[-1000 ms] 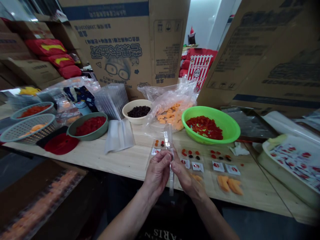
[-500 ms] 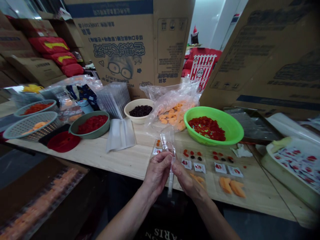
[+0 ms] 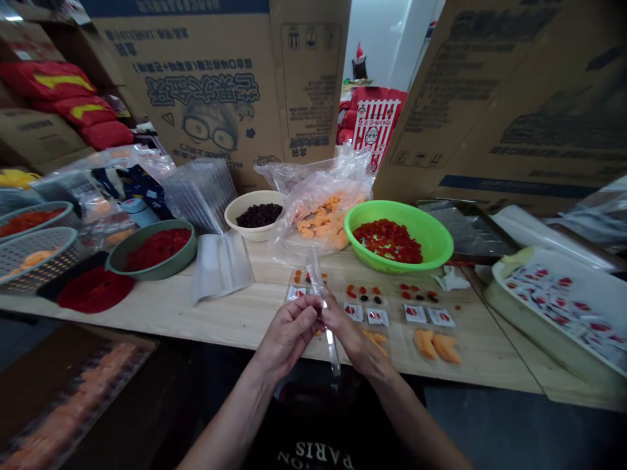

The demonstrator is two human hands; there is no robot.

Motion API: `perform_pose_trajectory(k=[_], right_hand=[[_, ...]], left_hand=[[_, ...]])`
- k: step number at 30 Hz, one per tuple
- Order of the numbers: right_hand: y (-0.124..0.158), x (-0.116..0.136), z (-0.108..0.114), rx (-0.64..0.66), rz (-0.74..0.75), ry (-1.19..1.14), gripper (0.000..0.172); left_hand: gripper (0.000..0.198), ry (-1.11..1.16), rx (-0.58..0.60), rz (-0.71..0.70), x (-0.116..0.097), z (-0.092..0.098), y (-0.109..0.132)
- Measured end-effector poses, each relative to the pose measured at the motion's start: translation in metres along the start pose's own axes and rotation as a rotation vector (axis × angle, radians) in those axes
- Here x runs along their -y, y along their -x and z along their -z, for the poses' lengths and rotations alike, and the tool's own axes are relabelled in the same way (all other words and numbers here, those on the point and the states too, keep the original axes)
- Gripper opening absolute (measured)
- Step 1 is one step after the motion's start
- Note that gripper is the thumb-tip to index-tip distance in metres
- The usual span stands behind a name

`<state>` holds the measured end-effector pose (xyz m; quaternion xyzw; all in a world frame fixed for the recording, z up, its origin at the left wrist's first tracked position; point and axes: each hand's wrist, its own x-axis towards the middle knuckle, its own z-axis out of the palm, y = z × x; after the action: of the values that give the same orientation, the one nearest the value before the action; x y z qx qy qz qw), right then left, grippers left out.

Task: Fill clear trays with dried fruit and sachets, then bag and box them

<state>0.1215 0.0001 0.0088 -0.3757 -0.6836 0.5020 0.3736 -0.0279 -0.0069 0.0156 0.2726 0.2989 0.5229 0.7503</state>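
My left hand (image 3: 287,333) and my right hand (image 3: 350,333) meet above the near edge of the wooden table (image 3: 230,313), both pinched on a clear plastic tray (image 3: 321,307) held edge-on between them. Just beyond it lie filled clear trays (image 3: 365,303) with small red and dark pieces, sauce sachets and orange slices (image 3: 434,343). Behind them stand a green bowl of red pieces (image 3: 396,236), a plastic bag of orange pieces (image 3: 321,219) and a cream bowl of dark pieces (image 3: 257,214).
A stack of clear trays (image 3: 203,192) and a flat plastic sheet (image 3: 220,264) lie left of centre. A grey-green bowl of red pieces (image 3: 154,248), baskets (image 3: 32,251) and a red lid (image 3: 93,290) sit at left. A tub of sachets (image 3: 558,297) stands right. Big cardboard boxes (image 3: 220,85) wall the back.
The clear tray has tilted, its top leaning left, still held by both hands. My view has shifted a little, so everything sits slightly further left and lower.
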Motion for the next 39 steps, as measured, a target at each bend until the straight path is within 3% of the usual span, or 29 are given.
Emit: perform_pose_trajectory(k=[6, 16, 23, 29, 35, 39], right_hand=[[0.003, 0.007, -0.002, 0.004, -0.014, -0.085, 0.072], [-0.001, 0.002, -0.005, -0.029, -0.029, -0.164, 0.075], [-0.003, -0.009, -0.006, 0.022, -0.040, -0.205, 0.067], [-0.003, -0.015, -0.008, 0.040, -0.013, -0.212, 0.067], [-0.007, -0.011, -0.007, -0.166, -0.045, -0.136, 0.063], [-0.003, -0.019, -0.006, -0.270, -0.018, 0.244, 0.073]], left_hand=[[0.029, 0.122, -0.147, -0.020, 0.016, -0.004, -0.007], [0.030, 0.106, -0.204, -0.044, 0.015, -0.010, -0.008], [0.029, 0.010, -0.176, -0.060, 0.006, -0.009, -0.005], [0.028, -0.142, -0.038, -0.064, -0.004, -0.004, -0.003], [0.025, -0.015, 0.025, -0.049, -0.002, -0.002, 0.000], [0.025, -0.033, -0.040, -0.100, 0.003, -0.006, 0.002]])
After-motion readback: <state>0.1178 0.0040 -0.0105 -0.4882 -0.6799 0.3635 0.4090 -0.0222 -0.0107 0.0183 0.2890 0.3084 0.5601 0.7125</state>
